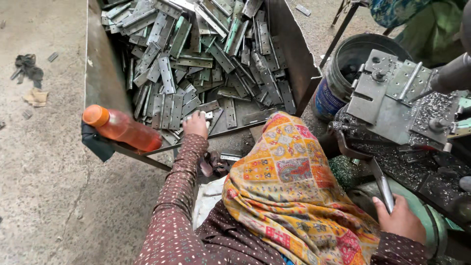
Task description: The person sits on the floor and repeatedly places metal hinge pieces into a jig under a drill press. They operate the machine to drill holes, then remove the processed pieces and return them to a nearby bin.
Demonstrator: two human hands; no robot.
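Your left hand (196,124) reaches into the metal bin (98,83), fingers curled on a flat hinge plate (208,116) at the near edge; stiff, light, likely sharp-edged and oily, so pinch its long sides; right hand (400,219) grips the machine lever (383,189), near right.

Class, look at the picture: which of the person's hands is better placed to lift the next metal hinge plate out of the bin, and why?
Left. The left hand already rests on the hinge plates in the bin, while the right hand holds the machine's lever, away from the bin.
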